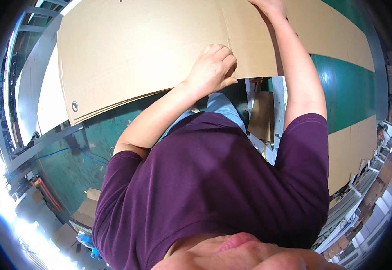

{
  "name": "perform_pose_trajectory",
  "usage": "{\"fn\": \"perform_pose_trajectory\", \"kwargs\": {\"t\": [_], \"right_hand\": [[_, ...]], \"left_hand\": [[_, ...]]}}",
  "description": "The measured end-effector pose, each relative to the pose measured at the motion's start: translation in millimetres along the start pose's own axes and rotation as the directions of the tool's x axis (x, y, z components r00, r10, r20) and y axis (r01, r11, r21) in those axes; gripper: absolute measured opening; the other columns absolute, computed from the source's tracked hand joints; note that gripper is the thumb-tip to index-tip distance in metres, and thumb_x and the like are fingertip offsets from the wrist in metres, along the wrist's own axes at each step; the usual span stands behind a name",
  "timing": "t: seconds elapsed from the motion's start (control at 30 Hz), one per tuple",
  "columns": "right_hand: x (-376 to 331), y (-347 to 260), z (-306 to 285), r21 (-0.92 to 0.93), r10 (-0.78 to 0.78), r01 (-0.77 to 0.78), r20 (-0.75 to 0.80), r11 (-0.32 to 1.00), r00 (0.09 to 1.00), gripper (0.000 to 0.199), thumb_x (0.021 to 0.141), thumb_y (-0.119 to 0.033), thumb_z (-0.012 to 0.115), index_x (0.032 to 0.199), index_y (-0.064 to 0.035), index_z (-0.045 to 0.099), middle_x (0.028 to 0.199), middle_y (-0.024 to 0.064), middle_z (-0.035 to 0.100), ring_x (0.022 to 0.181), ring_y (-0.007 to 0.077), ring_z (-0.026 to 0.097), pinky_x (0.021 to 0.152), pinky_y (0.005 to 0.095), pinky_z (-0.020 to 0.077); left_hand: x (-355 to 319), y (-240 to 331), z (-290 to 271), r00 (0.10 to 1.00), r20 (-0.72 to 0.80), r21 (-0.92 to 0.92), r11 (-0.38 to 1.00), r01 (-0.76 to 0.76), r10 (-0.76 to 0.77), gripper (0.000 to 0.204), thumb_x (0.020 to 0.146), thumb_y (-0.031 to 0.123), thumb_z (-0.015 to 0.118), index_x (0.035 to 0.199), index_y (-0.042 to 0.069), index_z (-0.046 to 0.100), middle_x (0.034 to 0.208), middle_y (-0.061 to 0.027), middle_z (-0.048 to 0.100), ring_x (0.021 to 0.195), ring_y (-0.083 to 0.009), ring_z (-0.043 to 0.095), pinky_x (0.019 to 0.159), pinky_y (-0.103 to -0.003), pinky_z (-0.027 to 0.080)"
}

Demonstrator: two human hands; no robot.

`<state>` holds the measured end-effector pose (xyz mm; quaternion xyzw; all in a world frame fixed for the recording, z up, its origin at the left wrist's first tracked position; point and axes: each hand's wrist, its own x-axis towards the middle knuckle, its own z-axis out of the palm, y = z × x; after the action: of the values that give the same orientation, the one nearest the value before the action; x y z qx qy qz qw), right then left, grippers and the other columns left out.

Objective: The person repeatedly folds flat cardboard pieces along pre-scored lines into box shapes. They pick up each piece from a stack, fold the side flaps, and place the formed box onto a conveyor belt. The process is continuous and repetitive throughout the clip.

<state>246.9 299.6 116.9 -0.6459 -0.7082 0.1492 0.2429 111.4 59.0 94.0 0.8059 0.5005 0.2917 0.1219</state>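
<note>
Cardboard stack (137,49), perhaps flattened cartons

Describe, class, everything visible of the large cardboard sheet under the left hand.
The large cardboard sheet looks tan, flat and smooth, with a round dark mark near its lower-left corner and a crease running up beside the curled left hand, which touches it. Further layered edges show beneath its near side. Its far side leaves the view; whether the right hand touches it is unclear.
</note>
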Motion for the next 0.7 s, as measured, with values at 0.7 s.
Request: {"fn": "perform_pose_trajectory", "kwargs": {"t": [0.7], "right_hand": [[-43.5, 180.2, -18.8, 0.605, -0.075, 0.104, -0.073, 0.789, 0.994, 0.066, 0.072, -0.02, 0.08, 0.128, 0.0023, 0.051, 0.115, 0.0178, 0.06, 0.095, 0.0193, 0.061, 0.079, 0.0311, 0.0507]], "left_hand": [[1.9, 21.0, 9.4, 0.997, -0.022, 0.215, 0.974, -0.071, 0.078, 0.031, 0.069, 0.004, 0.072, 0.096, 0.002, 0.056, 0.121, -0.0193, 0.055, 0.113, -0.0374, 0.054, 0.089, -0.043, 0.05]]}}
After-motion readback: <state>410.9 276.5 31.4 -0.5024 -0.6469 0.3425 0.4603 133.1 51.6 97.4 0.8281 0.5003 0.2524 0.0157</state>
